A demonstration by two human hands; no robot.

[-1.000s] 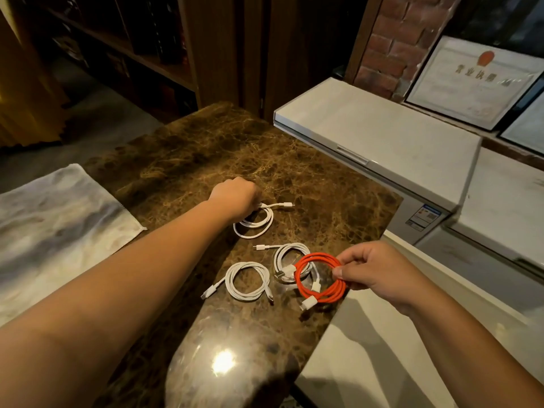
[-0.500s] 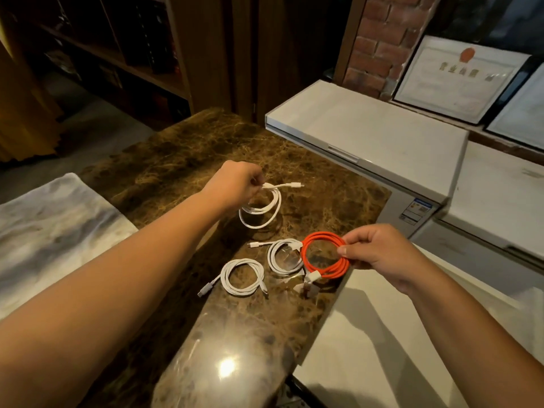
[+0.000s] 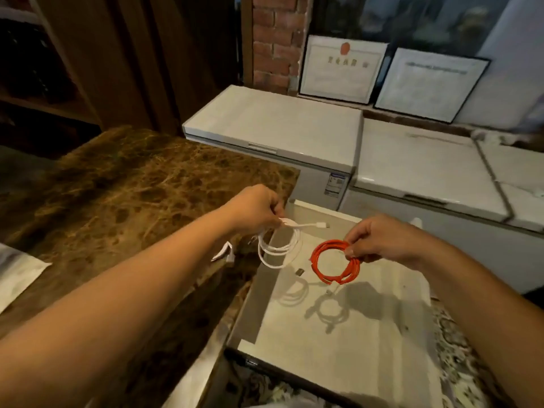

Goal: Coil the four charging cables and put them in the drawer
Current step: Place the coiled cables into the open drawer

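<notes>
Your left hand (image 3: pixel 256 212) is pinching the white cable (image 3: pixel 279 245) coil at its top, plug jutting right; your right hand (image 3: pixel 379 241) is pinching the orange cable (image 3: pixel 335 265) coil; both coils are hanging over the open drawer (image 3: pixel 338 334). Other shapes on the drawer floor are too faint to identify. Risk: either coil may spring loose on release, or the white one may catch the counter (image 3: pixel 147 187) edge, being nearest it.

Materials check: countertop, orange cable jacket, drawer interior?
Countertop: looks like polished brown marble or a marble-look slab, given the pale veining and sheen. Orange cable, held by the right hand: smooth matte jacket, probably rubbery plastic; braid cannot be ruled out. Drawer: flat pale grey panels, likely laminate or painted board.
</notes>
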